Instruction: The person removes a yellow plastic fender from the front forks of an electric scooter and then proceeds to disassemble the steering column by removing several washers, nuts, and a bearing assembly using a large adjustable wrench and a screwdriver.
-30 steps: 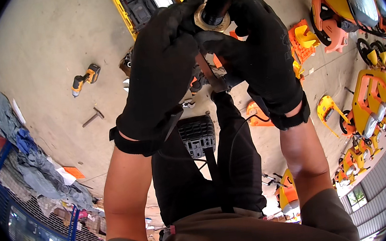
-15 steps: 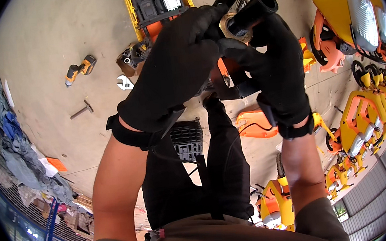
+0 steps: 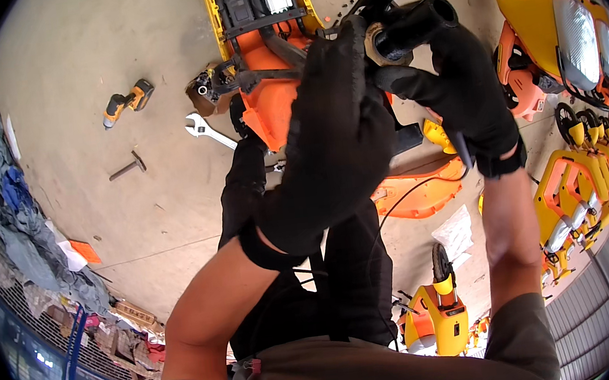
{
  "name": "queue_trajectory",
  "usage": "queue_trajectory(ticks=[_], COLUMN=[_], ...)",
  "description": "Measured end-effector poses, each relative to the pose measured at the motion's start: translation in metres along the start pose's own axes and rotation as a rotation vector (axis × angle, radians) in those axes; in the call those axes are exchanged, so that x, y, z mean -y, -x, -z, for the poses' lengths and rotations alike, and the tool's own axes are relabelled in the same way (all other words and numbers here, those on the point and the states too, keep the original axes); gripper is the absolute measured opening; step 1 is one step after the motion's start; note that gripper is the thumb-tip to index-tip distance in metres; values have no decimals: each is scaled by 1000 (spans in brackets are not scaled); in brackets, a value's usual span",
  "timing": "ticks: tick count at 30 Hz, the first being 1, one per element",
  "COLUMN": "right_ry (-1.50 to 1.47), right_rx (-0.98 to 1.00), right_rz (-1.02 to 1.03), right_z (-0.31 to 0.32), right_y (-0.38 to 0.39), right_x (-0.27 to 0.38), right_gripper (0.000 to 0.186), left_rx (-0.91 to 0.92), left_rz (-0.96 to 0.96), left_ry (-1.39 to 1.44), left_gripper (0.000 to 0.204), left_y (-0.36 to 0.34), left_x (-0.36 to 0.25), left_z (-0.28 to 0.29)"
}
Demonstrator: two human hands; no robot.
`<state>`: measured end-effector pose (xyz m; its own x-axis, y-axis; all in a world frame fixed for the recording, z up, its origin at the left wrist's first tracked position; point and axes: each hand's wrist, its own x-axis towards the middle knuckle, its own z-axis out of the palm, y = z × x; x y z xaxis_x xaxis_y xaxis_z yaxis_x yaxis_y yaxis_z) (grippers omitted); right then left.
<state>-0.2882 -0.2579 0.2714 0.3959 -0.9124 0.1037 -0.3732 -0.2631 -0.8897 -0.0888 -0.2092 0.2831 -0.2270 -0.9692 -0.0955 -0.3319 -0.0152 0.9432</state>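
Both my hands wear black gloves. My right hand is wrapped round a thick black metal tube with a hollow end, raised in front of me. The tube belongs to a larger black metal part, mostly hidden behind the gloves. A round collar shows at its near end. Beside that collar, my left hand points upward, fingers stretched out and close together; whether its fingertips touch the metal I cannot tell. Beyond the left hand stands a partly stripped yellow and orange vehicle body with its black inner frame exposed.
On the concrete floor at left lie a cordless drill and a hammer. An adjustable wrench lies near a cardboard box of parts. An orange panel is below my right hand. Yellow vehicles line the right side.
My left hand has swung more upright, its fingers straightening beside the collar. The right hand and tube have shifted slightly right. More of the wrench and the orange vehicle body shows.
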Motion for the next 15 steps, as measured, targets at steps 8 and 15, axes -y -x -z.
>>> queue_trajectory(ticks=[8, 15], right_ry=[458, 532], right_rx=[-273, -324], right_rz=[-330, -262], right_z=[-43, -45], right_y=[21, 20], right_x=[50, 44], right_gripper=[45, 46], left_rx=[264, 174], left_rz=[23, -28], left_ry=[157, 213], left_gripper=[60, 50], left_y=[-36, -32], left_x=[22, 16], left_z=[36, 26])
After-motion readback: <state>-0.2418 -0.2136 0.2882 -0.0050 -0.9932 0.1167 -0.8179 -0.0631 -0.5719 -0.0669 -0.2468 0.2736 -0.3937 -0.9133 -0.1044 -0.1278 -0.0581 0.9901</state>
